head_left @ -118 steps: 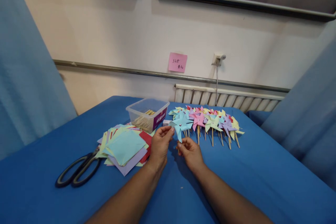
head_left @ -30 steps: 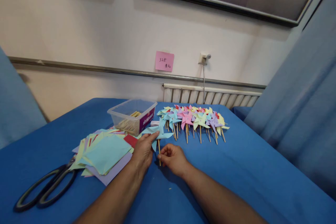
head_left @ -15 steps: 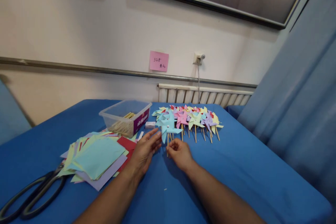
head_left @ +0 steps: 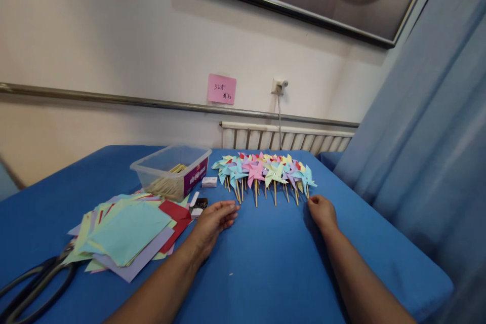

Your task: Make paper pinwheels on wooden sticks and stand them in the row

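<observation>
My right hand (head_left: 322,212) pinches the lower end of the wooden stick of a light blue paper pinwheel (head_left: 307,178), at the right end of the pinwheel group. Several more paper pinwheels (head_left: 255,172) in pink, yellow, purple, red and blue lie together in rows, their sticks pointing toward me. My left hand (head_left: 214,223) rests at the front left of the group, fingers stretched out and holding nothing. Its fingertips are close to the stick ends of the leftmost pinwheels. Beside that hand sits a small open box (head_left: 198,207) with dark contents.
A stack of coloured paper sheets (head_left: 129,233) lies left of my left hand, over the blades of large black-handled scissors (head_left: 45,283). Behind it stands a clear plastic tub (head_left: 170,162) with wooden sticks, and a small white box (head_left: 209,182) beside it. Blue cloth covers the table (head_left: 273,268).
My right hand has carried the light blue pinwheel from the middle to the right end of the group. My left hand stays near the same place; the small open box now shows.
</observation>
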Tool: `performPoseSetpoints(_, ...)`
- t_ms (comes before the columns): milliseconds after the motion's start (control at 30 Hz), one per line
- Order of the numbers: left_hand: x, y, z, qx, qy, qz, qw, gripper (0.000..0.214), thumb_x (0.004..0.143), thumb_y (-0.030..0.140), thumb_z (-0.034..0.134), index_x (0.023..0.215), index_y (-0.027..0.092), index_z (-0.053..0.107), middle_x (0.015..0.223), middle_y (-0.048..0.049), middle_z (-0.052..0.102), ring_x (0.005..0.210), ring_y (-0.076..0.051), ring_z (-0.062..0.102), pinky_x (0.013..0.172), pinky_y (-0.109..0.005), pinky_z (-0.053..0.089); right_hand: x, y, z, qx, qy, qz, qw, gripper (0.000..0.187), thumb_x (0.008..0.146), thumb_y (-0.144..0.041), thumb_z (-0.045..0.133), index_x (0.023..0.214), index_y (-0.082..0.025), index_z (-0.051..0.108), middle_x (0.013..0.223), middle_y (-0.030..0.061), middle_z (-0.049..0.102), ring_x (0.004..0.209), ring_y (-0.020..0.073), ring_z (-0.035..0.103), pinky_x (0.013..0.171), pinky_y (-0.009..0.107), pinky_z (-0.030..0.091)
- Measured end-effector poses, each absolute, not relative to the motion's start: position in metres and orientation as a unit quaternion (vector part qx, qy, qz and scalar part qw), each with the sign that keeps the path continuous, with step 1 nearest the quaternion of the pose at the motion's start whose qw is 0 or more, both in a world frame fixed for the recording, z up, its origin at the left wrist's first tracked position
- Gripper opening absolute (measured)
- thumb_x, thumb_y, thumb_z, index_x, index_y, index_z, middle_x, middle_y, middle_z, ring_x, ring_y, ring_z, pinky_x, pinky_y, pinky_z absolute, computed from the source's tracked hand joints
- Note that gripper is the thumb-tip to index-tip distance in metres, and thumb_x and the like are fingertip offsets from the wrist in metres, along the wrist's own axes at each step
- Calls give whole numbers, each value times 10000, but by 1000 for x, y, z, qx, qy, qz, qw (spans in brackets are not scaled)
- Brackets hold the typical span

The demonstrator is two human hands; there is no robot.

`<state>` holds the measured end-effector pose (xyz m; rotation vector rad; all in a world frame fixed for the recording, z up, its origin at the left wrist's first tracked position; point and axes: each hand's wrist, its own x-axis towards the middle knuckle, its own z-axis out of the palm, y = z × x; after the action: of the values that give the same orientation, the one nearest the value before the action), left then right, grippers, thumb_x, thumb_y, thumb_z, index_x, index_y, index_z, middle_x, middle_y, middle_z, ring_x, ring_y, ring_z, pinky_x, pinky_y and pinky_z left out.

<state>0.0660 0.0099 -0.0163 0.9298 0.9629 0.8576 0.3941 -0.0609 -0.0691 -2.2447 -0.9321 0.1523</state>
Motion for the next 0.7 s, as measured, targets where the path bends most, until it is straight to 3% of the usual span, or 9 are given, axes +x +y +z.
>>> performPoseSetpoints(300, 67, 11, -19, 436, 430, 371, 699, 303, 630, 241, 780, 892, 138, 666, 963, -135, 718, 715, -143, 665, 639, -225, 507, 397, -59, -71, -888, -362, 57, 278, 257, 798, -311, 497, 826, -193, 724, 826, 91, 732, 778, 215, 662, 600, 256, 394)
performPoseSetpoints(700, 72, 5, -20, 474, 434, 365, 673, 269, 613, 240, 772, 843, 143, 673, 859, -118, 729, 663, -147, 652, 595, -225, 489, 398, -58, -73, -900, -347, 49, 257, 235, 787, -313, 509, 867, -199, 698, 848, 88, 725, 802, 232, 657, 597, 269, 395)
